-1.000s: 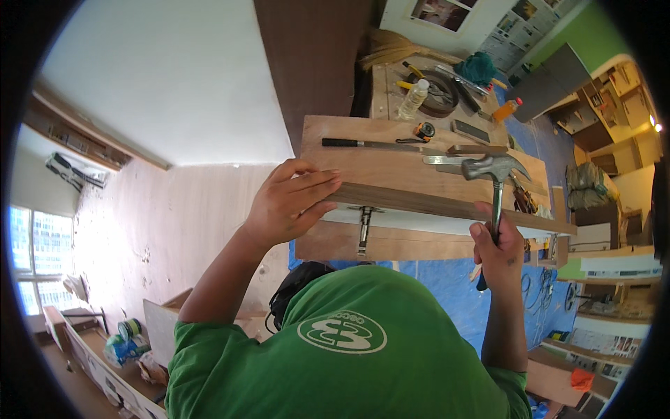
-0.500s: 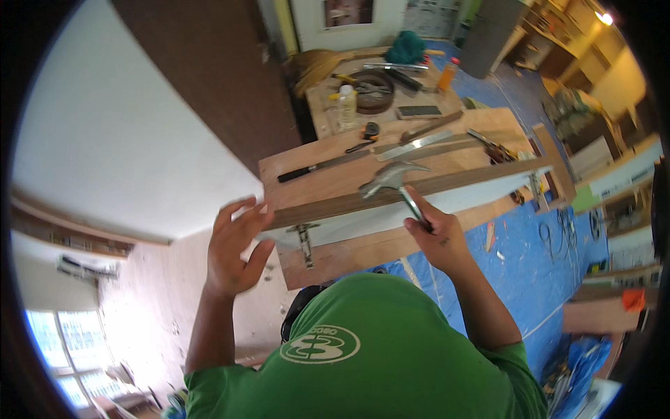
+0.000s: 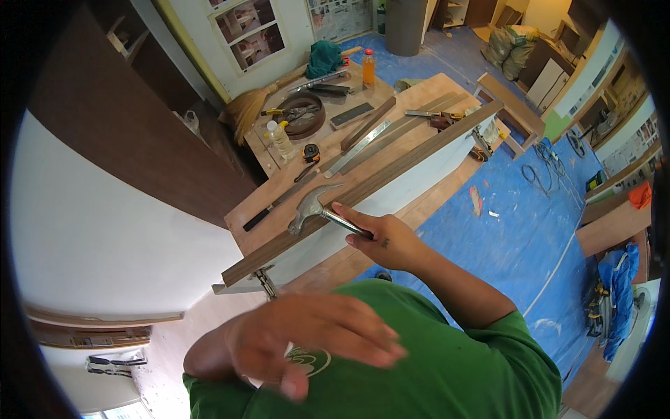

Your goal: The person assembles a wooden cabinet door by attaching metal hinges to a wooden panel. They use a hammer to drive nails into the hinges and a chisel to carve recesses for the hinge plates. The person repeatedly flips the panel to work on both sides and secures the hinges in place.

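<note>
My right hand [image 3: 389,241] is closed round the handle of a claw hammer [image 3: 307,209]. The hammer's steel head hangs over the brown top edge of a long board [image 3: 370,180] with a white face, standing on edge on the workbench. My left hand [image 3: 317,339], slightly blurred, is in front of my chest with fingers stretched out, thumb apart and nothing seen in it. Below the board's left end a metal fitting [image 3: 264,281] shows, partly hidden behind my left hand. Another metal fitting [image 3: 481,143] is at the far right end.
On the plywood bench [image 3: 269,192] lie a black-handled tool [image 3: 269,209], a tape measure [image 3: 311,153] and a steel ruler [image 3: 357,149]. Behind stand a clear bottle [image 3: 280,142], a round brown tray [image 3: 300,133] of hardware and an orange bottle [image 3: 368,68]. Blue sheeting [image 3: 502,244] covers the floor.
My left hand has come down from beside the board's left end to my chest. The hammer, in my right hand, is nearer the board's left end. The view has turned.
</note>
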Tool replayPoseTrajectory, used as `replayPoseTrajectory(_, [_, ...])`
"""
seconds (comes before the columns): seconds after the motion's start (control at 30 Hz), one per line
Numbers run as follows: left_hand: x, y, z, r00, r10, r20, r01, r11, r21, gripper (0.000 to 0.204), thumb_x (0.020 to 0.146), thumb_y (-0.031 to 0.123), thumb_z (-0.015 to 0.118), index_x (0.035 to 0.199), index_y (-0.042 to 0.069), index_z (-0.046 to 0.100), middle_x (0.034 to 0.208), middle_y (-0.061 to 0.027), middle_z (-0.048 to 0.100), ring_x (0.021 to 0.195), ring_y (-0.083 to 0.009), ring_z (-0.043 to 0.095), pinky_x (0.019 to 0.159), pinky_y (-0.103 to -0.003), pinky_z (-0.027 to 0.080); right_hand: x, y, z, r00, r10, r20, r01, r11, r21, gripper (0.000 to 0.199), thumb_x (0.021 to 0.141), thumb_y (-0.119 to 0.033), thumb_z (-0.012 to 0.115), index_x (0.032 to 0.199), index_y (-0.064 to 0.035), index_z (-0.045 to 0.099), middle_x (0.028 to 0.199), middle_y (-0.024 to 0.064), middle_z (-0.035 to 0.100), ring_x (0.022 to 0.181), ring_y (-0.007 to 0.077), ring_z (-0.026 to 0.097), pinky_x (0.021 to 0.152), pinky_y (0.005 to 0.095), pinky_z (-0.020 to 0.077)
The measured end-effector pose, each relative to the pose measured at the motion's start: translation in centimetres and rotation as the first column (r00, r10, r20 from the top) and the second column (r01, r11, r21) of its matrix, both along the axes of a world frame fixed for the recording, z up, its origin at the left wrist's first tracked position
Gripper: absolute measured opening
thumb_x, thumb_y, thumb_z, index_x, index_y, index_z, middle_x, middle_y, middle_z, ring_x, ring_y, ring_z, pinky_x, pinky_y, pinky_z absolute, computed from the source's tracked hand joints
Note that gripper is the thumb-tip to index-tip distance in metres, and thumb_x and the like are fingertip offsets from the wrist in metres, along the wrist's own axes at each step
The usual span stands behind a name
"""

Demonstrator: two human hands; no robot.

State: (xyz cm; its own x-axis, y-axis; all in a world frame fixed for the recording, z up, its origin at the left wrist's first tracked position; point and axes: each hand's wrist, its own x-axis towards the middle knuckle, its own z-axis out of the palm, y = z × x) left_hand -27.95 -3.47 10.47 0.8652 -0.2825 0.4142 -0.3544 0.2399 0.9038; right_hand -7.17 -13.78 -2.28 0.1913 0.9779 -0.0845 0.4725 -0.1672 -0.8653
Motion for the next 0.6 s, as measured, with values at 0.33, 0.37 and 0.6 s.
replayPoseTrajectory(0.33, [5.2, -6.8, 5.9, 0.919, 0.227, 0.323, -0.121, 0.941, -0.317, 0.106, 0.104, 0.074, 0.024, 0.100, -0.020, 0.073, 0.109, -0.0434, 0.068, 0.114, -0.0585, 0.060, 0.089, -0.065, 0.051, -0.3, 0.0, 0.6, 0.998, 0.027, -0.052, -0.025, 0.999, 0.039, 0.067, 0.101, -0.020, 0.067, 0.161, -0.0312, 0.040, 0.080, 0.0146, 0.067, 0.067, 0.0230, 0.061, 0.074, 0.0346, 0.0536])
replayPoseTrajectory(0.37, [3.5, -7.7, 7.4, 0.940, 0.299, 0.166, -0.226, 0.908, -0.353, 0.106, 0.105, 0.073, 0.023, 0.098, -0.019, 0.073, 0.107, -0.0429, 0.069, 0.114, -0.0582, 0.060, 0.089, -0.064, 0.050, -0.4, -0.1, 0.7, 0.998, 0.030, -0.050, -0.028, 0.999, 0.043, 0.067, 0.101, -0.020, 0.066, 0.162, -0.0312, 0.040, 0.080, 0.0147, 0.067, 0.066, 0.0230, 0.061, 0.074, 0.0346, 0.0535])
replayPoseTrajectory(0.6, [8.7, -7.0, 4.1, 0.587, 0.409, 0.698, -0.220, 0.911, -0.349, 0.106, 0.106, 0.072, 0.018, 0.093, -0.017, 0.076, 0.105, -0.0372, 0.072, 0.116, -0.0555, 0.059, 0.093, -0.069, 0.043, -0.2, 0.2, 1.2, 0.998, 0.045, -0.045, -0.045, 0.999, -0.012, 0.067, 0.102, -0.018, 0.065, 0.162, -0.0310, 0.039, 0.078, 0.0146, 0.066, 0.065, 0.0222, 0.061, 0.073, 0.0349, 0.0533])
